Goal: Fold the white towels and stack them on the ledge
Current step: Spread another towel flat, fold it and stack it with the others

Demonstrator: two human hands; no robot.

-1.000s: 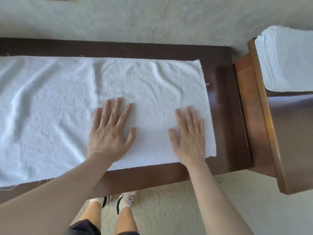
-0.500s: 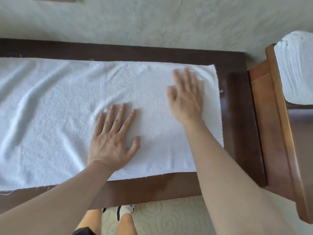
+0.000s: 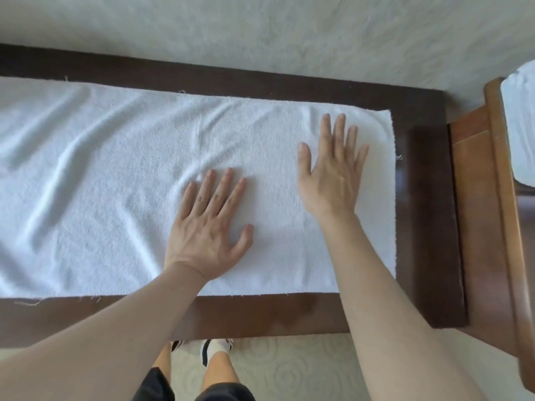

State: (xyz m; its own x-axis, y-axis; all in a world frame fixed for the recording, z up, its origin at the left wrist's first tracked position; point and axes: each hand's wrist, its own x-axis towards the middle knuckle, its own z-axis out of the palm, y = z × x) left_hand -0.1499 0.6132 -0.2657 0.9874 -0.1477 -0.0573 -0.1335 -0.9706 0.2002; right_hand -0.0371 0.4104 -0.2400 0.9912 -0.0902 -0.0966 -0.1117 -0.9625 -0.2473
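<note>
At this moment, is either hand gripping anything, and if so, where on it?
Nothing is gripped. The left hand and right hand both lie flat, fingers spread, palms down on the white towel spread over the dark table.

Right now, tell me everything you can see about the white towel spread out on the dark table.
The white towel is terry-like cloth, spread flat along the dark wooden table, its left end running out of view. Soft wrinkles cross its left and middle; the right end looks smoother, with loose threads at the edges. The left hand and the right hand lie on it, palms down, fingers spread. It is not yet folded.
</note>
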